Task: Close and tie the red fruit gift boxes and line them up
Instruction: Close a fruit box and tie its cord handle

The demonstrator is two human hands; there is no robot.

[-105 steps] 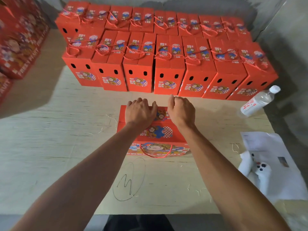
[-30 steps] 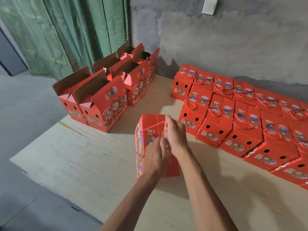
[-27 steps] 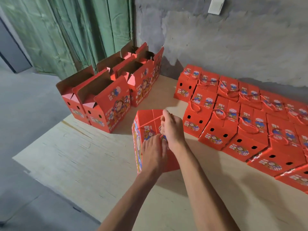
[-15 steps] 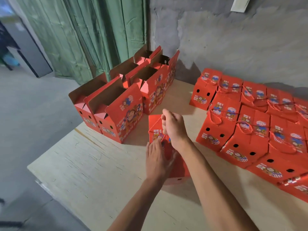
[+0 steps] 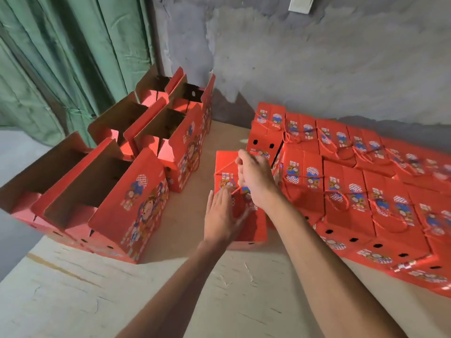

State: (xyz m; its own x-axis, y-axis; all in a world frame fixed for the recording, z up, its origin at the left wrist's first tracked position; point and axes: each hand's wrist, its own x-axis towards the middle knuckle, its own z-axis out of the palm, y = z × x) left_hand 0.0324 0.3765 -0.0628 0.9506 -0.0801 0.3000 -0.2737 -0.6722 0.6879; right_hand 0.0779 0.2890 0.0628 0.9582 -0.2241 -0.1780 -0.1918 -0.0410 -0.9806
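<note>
The box [image 5: 225, 178] is steadied by the flat left hand [image 5: 223, 215] while the cord [image 5: 227, 164], pinched by the right hand [image 5: 256, 179], should be drawn taut.

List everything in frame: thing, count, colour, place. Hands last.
box being tied: one, red, middle of the table, closed, standing just left of the finished rows.
cord: one, red and white, running across the top of that box.
closed boxes: two rows, exact count unclear, red, cords on top, right side against the wall.
open boxes: about five, red with brown insides, flaps up, left side of the table.
table: one, pale wood, under everything.
curtain: green, upper left.
wall: grey, rough, behind the boxes.
left hand: fingers straight, pressing on the near side of the box.
right hand: curled, pinching the cord above the box.
</note>
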